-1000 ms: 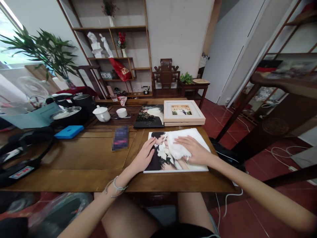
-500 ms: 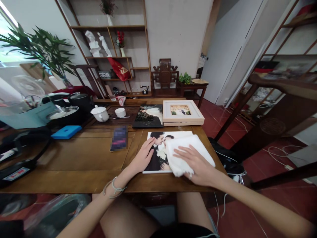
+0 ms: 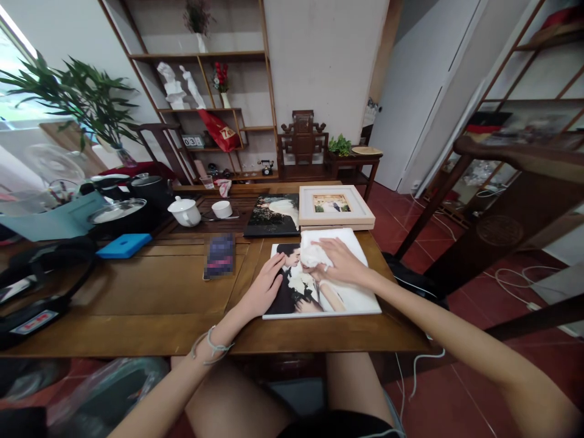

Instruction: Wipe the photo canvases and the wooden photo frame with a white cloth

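A photo panel [image 3: 292, 295] of a couple in black and white lies flat on the wooden table in front of me. My left hand [image 3: 267, 285] rests on its left side, fingers stretched out over the picture. Over the upper right part of the panel, my right hand [image 3: 341, 263] grips a white cloth [image 3: 314, 254], bunched up under the fingers. The cloth hides some of the picture there.
Behind the panel lie a dark photo panel [image 3: 272, 214] and a pale wooden picture frame [image 3: 337, 210]. A blurred purple phone-sized item [image 3: 219, 255], a blue box [image 3: 124, 246], headphones [image 3: 50, 298] and a lidded white cup [image 3: 184, 212] are to the left. A dark chair [image 3: 483, 225] stands at the right.
My right hand has slid the cloth up and toward the far edge of the panel, uncovering its lower right part. The cloth is more bunched. My left hand has stayed in place.
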The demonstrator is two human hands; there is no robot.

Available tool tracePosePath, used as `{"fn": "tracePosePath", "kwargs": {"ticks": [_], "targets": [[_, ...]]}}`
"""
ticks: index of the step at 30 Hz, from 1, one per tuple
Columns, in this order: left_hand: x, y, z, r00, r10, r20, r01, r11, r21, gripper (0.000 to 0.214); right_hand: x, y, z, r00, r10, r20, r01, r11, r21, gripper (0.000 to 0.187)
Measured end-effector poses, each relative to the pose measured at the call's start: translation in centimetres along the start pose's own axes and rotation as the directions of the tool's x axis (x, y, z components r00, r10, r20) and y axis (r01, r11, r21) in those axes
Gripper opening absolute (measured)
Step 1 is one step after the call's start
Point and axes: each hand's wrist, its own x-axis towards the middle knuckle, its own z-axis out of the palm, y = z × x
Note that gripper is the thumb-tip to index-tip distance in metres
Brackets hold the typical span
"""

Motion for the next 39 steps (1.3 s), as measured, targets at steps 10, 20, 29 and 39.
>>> {"fn": "tracePosePath", "kwargs": {"ticks": [10, 20, 29, 39], "targets": [[-0.2, -0.1, 0.0, 1.000, 0.019, 0.002, -0.019, 1.000, -0.016, 0.047, -5.8, -4.8, 1.1, 0.991, -0.108, 0.084, 0.112, 0.993, -0.038, 0.059], [-0.2, -0.1, 0.0, 1.000, 0.022, 0.006, -0.022, 1.000, -0.017, 0.046, -4.9, -6.5, 0.5, 0.995, -0.056, 0.088, 0.059, 0.998, -0.032, 0.055], [0.0, 0.1, 0.0, 1.000, 0.020, 0.010, -0.020, 1.000, -0.003, 0.046, 1.8, -3.0, 1.4, 0.998, 0.040, 0.046, -0.034, 0.992, -0.122, 0.050], [-0.2, 0.1, -0.1, 1.000, 0.026, 0.018, -0.026, 0.999, -0.026, 0.048, -7.8, -11.0, 1.2, 0.969, -0.133, 0.211, 0.157, 0.982, -0.101, 0.066]]}}
